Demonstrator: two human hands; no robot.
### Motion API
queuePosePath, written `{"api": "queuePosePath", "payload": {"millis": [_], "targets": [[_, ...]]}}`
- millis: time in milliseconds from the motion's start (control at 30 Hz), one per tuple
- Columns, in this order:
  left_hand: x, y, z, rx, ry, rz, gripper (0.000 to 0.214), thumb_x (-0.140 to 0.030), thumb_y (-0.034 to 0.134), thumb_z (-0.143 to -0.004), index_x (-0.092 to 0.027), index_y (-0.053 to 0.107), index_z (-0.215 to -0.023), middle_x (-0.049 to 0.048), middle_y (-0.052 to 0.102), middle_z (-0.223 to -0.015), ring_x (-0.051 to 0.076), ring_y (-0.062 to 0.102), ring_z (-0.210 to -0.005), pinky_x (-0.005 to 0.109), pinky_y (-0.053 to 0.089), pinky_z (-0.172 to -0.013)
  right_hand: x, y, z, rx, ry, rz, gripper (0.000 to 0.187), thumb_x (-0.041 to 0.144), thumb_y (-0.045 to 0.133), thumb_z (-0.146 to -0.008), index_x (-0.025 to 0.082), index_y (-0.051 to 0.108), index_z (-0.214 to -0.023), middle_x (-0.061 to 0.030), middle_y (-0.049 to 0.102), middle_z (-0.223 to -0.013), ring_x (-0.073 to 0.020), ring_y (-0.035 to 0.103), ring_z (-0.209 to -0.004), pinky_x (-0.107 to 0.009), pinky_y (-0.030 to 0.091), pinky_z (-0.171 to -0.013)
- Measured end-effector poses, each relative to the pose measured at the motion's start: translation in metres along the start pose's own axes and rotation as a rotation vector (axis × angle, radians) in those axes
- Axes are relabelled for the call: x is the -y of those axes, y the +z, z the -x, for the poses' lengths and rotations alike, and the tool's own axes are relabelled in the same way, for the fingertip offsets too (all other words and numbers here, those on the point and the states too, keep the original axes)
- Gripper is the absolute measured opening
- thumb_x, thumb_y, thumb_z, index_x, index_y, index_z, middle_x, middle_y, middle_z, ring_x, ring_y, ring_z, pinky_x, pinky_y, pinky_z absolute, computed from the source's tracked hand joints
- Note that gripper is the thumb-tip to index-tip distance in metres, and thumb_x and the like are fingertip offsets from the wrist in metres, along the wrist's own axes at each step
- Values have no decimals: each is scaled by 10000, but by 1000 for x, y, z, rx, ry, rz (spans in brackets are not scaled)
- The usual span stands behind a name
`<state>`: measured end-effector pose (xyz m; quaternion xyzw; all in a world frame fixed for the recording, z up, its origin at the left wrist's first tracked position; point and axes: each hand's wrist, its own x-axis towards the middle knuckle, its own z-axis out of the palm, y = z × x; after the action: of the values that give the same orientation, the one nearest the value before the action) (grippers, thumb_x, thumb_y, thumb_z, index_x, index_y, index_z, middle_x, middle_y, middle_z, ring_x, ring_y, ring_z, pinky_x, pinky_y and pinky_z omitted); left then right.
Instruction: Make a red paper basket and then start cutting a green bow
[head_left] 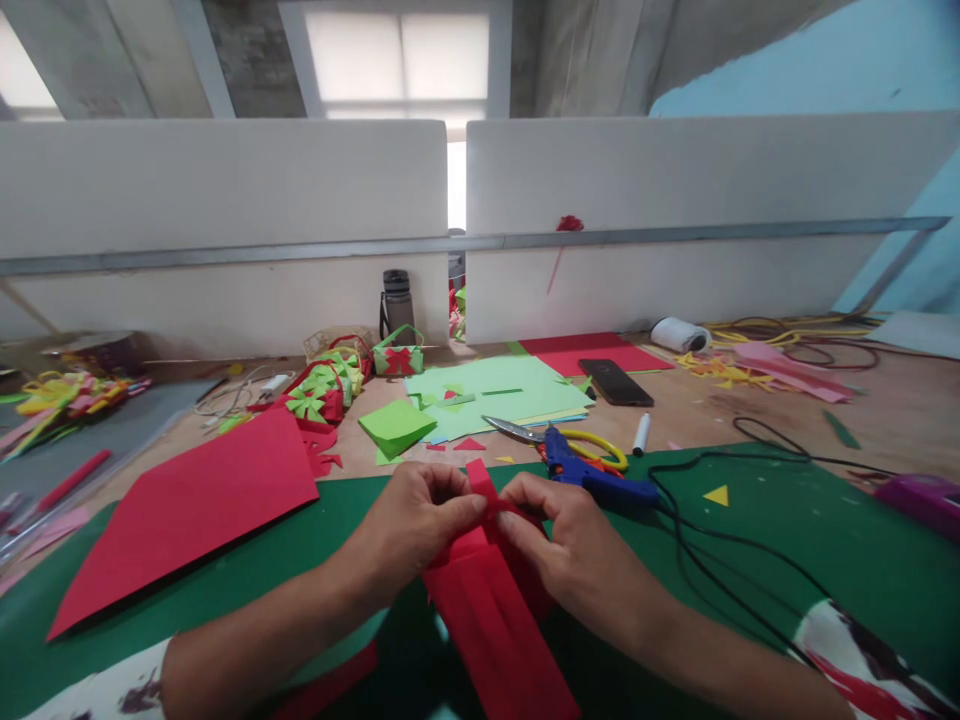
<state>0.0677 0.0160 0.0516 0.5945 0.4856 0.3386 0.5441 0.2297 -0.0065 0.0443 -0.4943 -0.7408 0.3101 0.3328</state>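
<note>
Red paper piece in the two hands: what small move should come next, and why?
Probably a firmer pinch on the red paper: the left hand and right hand hold it close together, a narrow strip juts out between them, and the blue glue gun lies aside, in neither hand.

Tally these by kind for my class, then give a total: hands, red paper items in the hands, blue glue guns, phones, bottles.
Left hand and right hand: 2
Held red paper item: 1
Blue glue gun: 1
Phone: 1
Bottle: 1
Total: 6
</note>
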Motion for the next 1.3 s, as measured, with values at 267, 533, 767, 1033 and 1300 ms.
{"api": "queuePosePath", "payload": {"millis": [267,533,767,1033,1300], "targets": [[5,-4,-3,141,-30,51,133,-223,658,-616,-100,642,-665,1,570,-562,93,444,-492,216,342,-496,2,-1,1,-19,-30,13,167,165,484,-829,172,541,-672,39,540,-625,-104,468,-595,-220,346,-556],[1,-4,2,126,-43,93,81,-172,650,-625,-108,674,-667,0,609,-577,82,459,-474,191,340,-468,2,1,0,37,-40,19,205,237,481,-857,168,573,-687,21,573,-648,-118,465,-609,-234,339,-549],[1,-2,2,124,-70,121,59,-151,653,-604,-116,681,-643,-1,623,-572,90,493,-479,188,372,-476,2,0,2,9,-76,64,212,191,478,-850,170,563,-658,34,541,-600,-106,454,-569,-230,330,-540],[2,-3,1,98,-58,92,133,-206,682,-595,-113,694,-689,25,645,-616,128,540,-542,218,400,-513,1,0,2,-31,-124,111,195,170,486,-840,169,575,-667,30,554,-604,-109,472,-577,-235,345,-565],[0,-2,3,33,36,116,130,-238,685,-612,-129,613,-603,-19,562,-538,98,483,-491,207,366,-488,1,0,-3,-113,-107,82,195,191,486,-828,165,609,-678,15,606,-626,-122,514,-579,-235,359,-540]]}}
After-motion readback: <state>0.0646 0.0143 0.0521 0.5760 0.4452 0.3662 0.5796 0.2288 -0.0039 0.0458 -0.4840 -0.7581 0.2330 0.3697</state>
